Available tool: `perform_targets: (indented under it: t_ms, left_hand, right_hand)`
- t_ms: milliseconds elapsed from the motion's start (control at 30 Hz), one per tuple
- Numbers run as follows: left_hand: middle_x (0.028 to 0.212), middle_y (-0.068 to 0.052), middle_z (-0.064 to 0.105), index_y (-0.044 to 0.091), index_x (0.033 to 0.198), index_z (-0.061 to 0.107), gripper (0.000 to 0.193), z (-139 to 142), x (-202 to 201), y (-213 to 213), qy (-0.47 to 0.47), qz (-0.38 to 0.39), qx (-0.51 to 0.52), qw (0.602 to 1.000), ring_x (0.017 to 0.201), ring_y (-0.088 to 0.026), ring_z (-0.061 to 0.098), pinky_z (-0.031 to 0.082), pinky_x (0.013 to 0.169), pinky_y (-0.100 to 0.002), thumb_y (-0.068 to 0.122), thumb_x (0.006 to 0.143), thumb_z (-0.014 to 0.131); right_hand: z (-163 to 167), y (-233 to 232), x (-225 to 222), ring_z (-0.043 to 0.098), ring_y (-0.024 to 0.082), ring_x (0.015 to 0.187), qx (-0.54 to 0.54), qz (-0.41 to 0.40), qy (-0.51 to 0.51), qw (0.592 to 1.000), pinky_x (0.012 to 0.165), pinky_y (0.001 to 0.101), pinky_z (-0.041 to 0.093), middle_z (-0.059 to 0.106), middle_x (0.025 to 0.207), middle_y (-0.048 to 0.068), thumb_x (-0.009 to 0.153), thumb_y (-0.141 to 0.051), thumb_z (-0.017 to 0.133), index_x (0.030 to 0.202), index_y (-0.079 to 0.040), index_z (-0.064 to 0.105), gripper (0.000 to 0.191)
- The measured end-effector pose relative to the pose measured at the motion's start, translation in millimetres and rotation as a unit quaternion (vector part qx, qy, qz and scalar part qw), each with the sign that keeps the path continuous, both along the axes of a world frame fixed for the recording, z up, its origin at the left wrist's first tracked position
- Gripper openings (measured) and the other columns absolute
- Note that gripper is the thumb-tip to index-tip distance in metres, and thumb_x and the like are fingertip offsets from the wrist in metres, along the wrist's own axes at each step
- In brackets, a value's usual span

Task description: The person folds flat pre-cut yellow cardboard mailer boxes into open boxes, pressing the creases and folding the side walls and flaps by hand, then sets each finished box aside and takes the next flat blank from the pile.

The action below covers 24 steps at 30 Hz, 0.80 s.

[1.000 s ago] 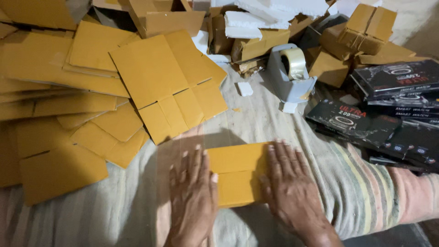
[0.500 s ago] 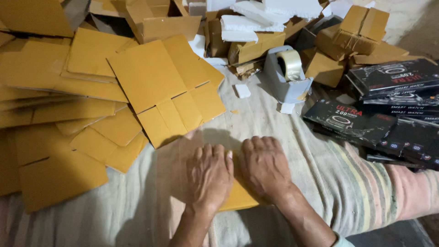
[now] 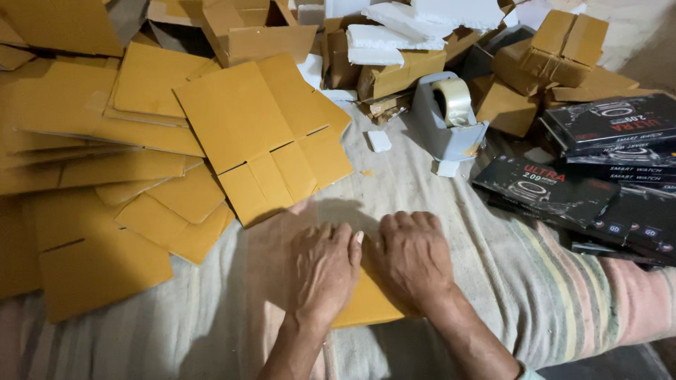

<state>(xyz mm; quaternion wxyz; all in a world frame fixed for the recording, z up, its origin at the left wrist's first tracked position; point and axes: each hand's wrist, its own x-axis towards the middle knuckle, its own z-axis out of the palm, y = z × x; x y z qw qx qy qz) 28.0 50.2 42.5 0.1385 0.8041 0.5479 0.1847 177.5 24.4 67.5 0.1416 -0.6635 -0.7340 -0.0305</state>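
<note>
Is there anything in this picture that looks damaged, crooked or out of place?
Nothing looks damaged. The flat cardboard sheets lie in a loose, crooked heap rather than a neat stack, and white foam pieces are scattered among the brown boxes behind. The left hand and right hand press flat on one folded cardboard piece.

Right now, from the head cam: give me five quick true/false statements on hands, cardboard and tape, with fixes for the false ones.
1. Both hands press on one folded cardboard piece. True: the left hand and right hand lie palm down on it, side by side.
2. The tape dispenser sits in the right hand. False: it stands on the cloth, far from both hands.
3. Flat cardboard blanks lie to the left of the hands. True.
4. The black product boxes are stacked on the left. False: they lie on the right.
5. The left hand holds a knife. False: it holds no tool.
</note>
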Motion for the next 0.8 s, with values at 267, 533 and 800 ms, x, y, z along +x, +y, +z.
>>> perform_targets:
  t_ms: [267, 533, 800]
  left_hand:
    - [0.106, -0.02, 0.062, 0.003, 0.101, 0.064, 0.049, 2.5, -2.9, -2.8, 0.016, 0.062, -0.024, 0.998, 0.1, -0.037, 0.06, 0.053, 0.08, -0.052, 0.048, 0.1, 0.047]
    - [0.15, -0.025, 0.043, 0.005, 0.144, 0.044, 0.056, -7.1, -11.5, -7.7, -0.059, 0.083, -0.042, 0.994, 0.132, -0.044, 0.047, 0.045, 0.102, -0.054, 0.039, 0.101, 0.053]
    - [0.165, -0.025, 0.025, 0.008, 0.164, 0.008, 0.111, -13.5, -29.2, -32.0, -0.217, 0.106, -0.164, 0.956, 0.143, -0.041, 0.034, 0.034, 0.112, -0.047, 0.053, 0.084, 0.07]
  right_hand:
    - [-8.2, -13.2, 7.7, 0.063, 0.044, 0.105, 0.018, -0.048, 0.027, 0.998, 0.085, 0.0514, 0.051, 0.06, 0.12, 0.025, 0.091, -0.045, 0.058, 0.117, -0.006, 0.068, 0.048]
    - [-3.2, -32.9, 11.8, 0.067, 0.048, 0.104, -0.068, -0.147, 0.073, 0.984, 0.071, 0.0508, 0.061, 0.036, 0.156, 0.033, 0.095, -0.05, 0.045, 0.155, -0.017, 0.046, 0.069]
    - [-5.2, -34.1, 12.2, 0.074, 0.039, 0.086, -0.104, -0.157, 0.042, 0.981, 0.069, 0.0465, 0.061, 0.051, 0.139, 0.023, 0.092, -0.053, 0.054, 0.157, -0.02, 0.043, 0.074]
